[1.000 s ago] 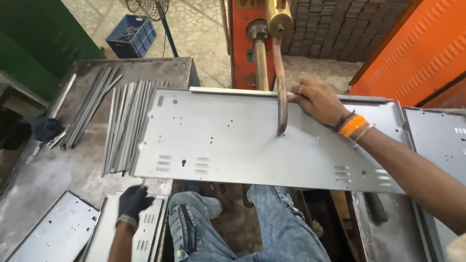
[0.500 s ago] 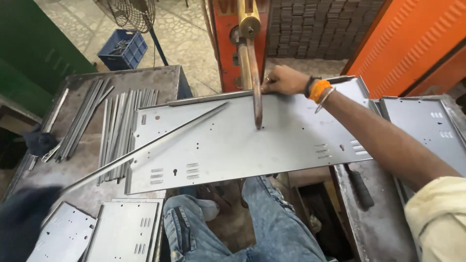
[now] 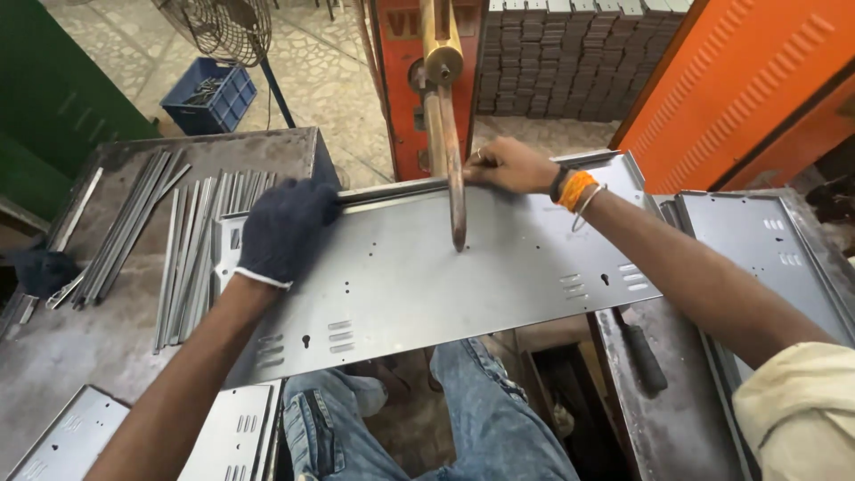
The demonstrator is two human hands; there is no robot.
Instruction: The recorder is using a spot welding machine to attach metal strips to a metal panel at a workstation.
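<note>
Long sheet-metal panel (image 3: pixel 419 276): stiff, thin, probably light, sharp-edged; grip far rim. Gloved left hand (image 3: pixel 283 230) fingers curled over rim; bare right hand (image 3: pixel 509 166) fingers closed on it.

1. A sheet-metal panel (image 3: pixel 419 276) is laid across the lap, beneath the welder's electrode arm (image 3: pixel 450 169).
2. The left hand (image 3: pixel 283 227) is placed on the panel's far left edge, the right hand (image 3: pixel 509 166) on its far edge right of the arm.
3. Metal strips (image 3: pixel 191 240) are spread on the workbench (image 3: pixel 53 347) to the left.
4. More panels (image 3: pixel 775 258) are stacked at the right.
</note>
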